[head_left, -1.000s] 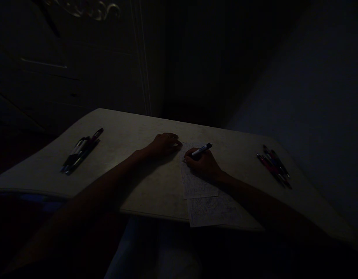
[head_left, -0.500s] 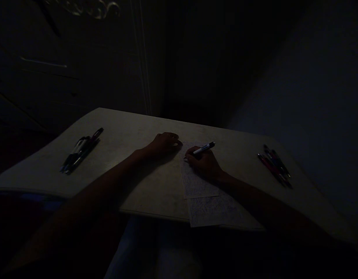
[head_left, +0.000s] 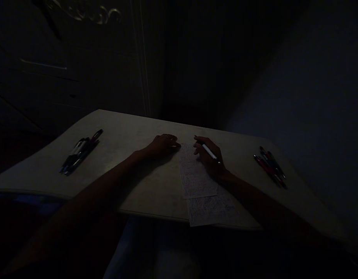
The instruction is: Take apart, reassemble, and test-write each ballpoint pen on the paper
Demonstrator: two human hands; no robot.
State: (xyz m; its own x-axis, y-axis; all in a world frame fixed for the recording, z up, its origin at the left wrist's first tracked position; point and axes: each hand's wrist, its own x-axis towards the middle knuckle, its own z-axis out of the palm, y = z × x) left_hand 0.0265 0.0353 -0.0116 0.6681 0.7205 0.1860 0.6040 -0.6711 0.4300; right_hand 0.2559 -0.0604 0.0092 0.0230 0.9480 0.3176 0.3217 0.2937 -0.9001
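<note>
In dim light, a white-barrelled pen (head_left: 210, 152) rests in my right hand (head_left: 212, 157), its far end now angled down toward my wrist. The fingers of that hand are partly lifted off the sheet. Beneath and beside it lies a paper (head_left: 196, 180) covered in dense handwriting. Another written sheet (head_left: 210, 211) sticks out from under its lower end, over the near table edge. My left hand (head_left: 163, 145) lies on the table at the paper's upper left, holding nothing, fingers apart, the thumb at the paper's edge.
Several pens (head_left: 80, 153) lie bunched on the left of the pale table (head_left: 144, 193), and more pens (head_left: 270, 167) on the right. Behind the table stands a dark cabinet (head_left: 103, 69) with carved trim. A wall (head_left: 312, 97) rises at the right.
My right hand has lifted from its writing grip and turned the pen, so its upper end swung from upper right to lower right. My left hand stays nearly in place.
</note>
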